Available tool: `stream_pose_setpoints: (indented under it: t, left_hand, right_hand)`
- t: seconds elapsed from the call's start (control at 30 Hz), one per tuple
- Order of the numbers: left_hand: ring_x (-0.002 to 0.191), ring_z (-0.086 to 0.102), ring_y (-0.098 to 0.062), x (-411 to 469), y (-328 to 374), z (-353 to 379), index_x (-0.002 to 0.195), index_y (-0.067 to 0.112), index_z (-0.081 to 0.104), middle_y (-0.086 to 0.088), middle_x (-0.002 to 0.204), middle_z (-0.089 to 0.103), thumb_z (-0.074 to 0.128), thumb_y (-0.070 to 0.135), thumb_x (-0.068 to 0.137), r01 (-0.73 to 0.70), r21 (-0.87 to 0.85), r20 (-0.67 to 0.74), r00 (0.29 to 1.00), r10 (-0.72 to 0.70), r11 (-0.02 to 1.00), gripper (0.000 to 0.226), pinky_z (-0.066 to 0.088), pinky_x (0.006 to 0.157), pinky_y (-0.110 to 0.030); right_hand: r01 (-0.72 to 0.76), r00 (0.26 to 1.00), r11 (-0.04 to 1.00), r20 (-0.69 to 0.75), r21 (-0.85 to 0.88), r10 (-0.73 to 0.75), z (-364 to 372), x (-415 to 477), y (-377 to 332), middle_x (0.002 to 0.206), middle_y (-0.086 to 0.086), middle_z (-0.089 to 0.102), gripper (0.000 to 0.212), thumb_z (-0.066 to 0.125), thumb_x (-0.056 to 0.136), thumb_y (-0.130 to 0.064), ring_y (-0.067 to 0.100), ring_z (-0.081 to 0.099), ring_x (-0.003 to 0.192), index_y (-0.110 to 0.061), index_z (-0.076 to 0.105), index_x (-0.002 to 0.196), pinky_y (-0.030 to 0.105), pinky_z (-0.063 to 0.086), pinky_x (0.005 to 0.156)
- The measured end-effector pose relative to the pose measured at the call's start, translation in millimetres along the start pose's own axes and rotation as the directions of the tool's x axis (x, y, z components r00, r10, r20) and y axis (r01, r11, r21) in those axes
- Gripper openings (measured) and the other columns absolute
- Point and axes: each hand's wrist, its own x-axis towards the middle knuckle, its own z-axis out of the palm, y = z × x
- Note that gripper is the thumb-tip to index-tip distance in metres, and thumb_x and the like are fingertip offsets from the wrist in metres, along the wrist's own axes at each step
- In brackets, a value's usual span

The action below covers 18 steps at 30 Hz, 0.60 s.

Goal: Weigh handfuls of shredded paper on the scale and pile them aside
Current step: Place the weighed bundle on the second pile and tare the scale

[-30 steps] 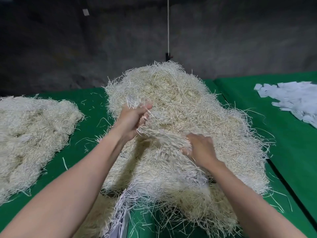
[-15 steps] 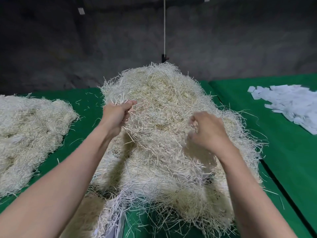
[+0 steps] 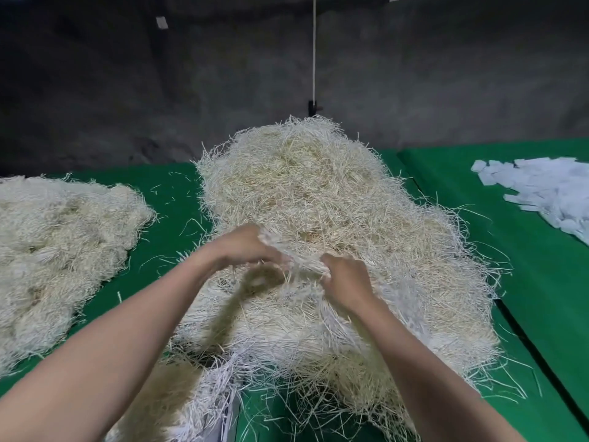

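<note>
the left grip and right grip are close together, each with fingers curled round a tuft of strands on the shredded paper heap, which spreads under and beyond both. a second pile lies well left of them on the green counter, and white paper scraps lie far right.

The left hand and right hand grip the heap, which lies on the table. Well left of the fingers lies a second pile; well right, loose slips. Beyond the fingers, behind the heap, a cord hangs before the wall.
</note>
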Motion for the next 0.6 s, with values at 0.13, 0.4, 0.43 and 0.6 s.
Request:
stream_pose_setpoints:
  t: [0.13,0.4,0.43,0.6]
  left_hand:
    - [0.069,0.053,-0.005,3,-3,-26,0.111,0.006,0.052,-0.008,0.099,0.055,0.084,0.039,0.057,0.021,-0.25,-0.122,0.991,-0.054,0.968,0.071,0.048,0.061,-0.014]
    - [0.079,0.054,-0.011,-5,-10,-43,0.073,0.013,0.07,-0.011,0.112,0.067,0.071,0.014,0.074,-0.205,-0.82,-0.337,0.928,-0.161,0.534,0.002,0.042,0.068,-0.023]
    - [0.073,0.053,-0.009,-6,-12,-47,0.067,0.013,0.071,-0.008,0.102,0.07,0.069,0.013,0.071,-0.231,-0.865,-0.339,0.924,-0.179,0.446,0.004,0.04,0.064,-0.022]
    - [0.046,0.057,-0.009,-10,-2,-37,0.102,-0.005,0.053,-0.007,0.065,0.055,0.054,-0.002,0.087,-0.229,-0.902,-0.316,0.928,-0.199,0.366,0.015,0.041,0.037,-0.017]
  right_hand:
    - [-0.1,0.99,0.964,0.073,-0.246,0.121,21,-21,59,0.1,-0.003,0.063,0.037,0.043,0.091,-0.004,0.015,0.058,0.091,-0.021,0.053,0.122,0.038,0.037,0.101]
    - [-0.183,0.978,0.94,0.048,-0.287,0.205,21,-27,93,0.109,-0.004,0.061,0.04,0.052,0.09,-0.014,0.016,0.054,0.107,-0.022,0.049,0.13,0.041,0.028,0.107]
    - [-0.184,0.975,0.935,0.068,-0.304,0.214,18,-28,90,0.114,-0.003,0.06,0.043,0.052,0.091,-0.017,0.017,0.052,0.111,-0.021,0.046,0.133,0.042,0.026,0.109]
    - [-0.1,0.933,0.992,0.339,-0.08,0.122,-55,-7,23,0.133,-0.003,0.051,0.064,0.067,0.082,-0.026,0.016,0.051,0.118,-0.023,0.038,0.139,0.039,0.039,0.105]
